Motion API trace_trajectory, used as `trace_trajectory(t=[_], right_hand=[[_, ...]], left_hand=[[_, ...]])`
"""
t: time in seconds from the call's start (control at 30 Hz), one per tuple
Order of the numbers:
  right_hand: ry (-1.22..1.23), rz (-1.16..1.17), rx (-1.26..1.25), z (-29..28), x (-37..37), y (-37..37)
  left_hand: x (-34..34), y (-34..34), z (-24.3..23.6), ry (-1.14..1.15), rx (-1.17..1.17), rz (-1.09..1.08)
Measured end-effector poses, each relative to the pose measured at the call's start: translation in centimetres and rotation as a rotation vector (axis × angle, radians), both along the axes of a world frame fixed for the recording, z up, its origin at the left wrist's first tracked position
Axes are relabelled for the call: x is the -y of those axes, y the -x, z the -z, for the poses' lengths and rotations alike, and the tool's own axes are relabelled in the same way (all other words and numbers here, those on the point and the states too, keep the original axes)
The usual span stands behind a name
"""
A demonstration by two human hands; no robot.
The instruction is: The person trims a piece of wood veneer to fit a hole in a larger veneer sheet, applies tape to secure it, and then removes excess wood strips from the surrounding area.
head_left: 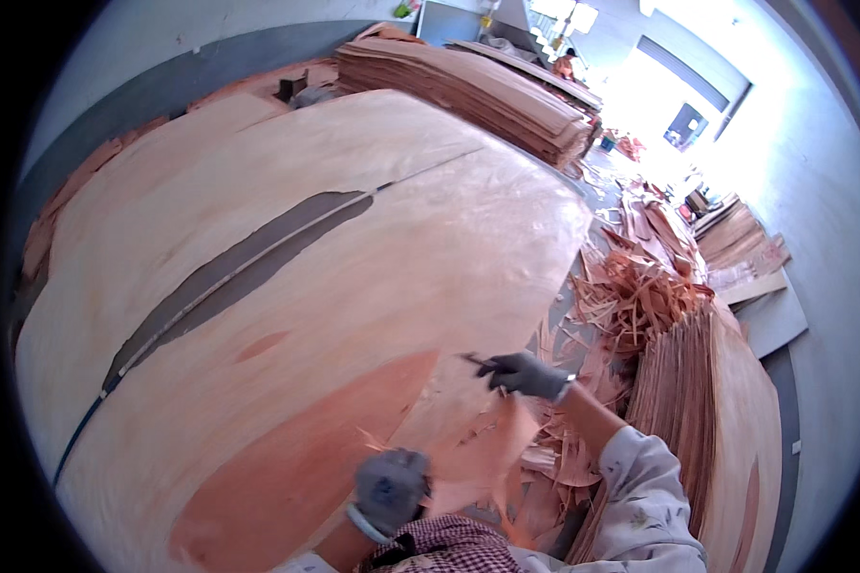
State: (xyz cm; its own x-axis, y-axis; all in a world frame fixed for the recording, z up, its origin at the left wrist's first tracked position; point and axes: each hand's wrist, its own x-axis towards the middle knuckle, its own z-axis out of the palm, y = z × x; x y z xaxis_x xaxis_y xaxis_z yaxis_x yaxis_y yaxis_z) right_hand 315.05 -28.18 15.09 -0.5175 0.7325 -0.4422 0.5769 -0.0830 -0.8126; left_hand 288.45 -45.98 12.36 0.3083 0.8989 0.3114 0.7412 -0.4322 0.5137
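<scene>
Veneer sheet, under both gloved hands

Veneer sheet: lies flat on top of the work stack, spanning it from the left edge to the right edge.
Split: runs through the sheet from the near left edge up toward the far right.
Left hand: down on the sheet's near edge.
Right hand: at the near right corner of the sheet, ahead and right of the left hand, with a thin tool on the veneer.
Scrap strips: heaped just off the right edge.
Side stack: right of the scraps.
Far stack: behind the far edge.
</scene>
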Motion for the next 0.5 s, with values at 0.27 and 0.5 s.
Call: trace_trajectory(t=[0.27,0.5], right_hand=[[0.067,0.191,-0.222,-5.7,8.9,-7.5],[0.509,-0.45,-0.308,9.4,20.5,-10.2]], left_hand=[[3.4,-4.1,7.9,0.66,0.442,0.509],[6.7,-2.4,5.9,0.708,0.378,0.167]])
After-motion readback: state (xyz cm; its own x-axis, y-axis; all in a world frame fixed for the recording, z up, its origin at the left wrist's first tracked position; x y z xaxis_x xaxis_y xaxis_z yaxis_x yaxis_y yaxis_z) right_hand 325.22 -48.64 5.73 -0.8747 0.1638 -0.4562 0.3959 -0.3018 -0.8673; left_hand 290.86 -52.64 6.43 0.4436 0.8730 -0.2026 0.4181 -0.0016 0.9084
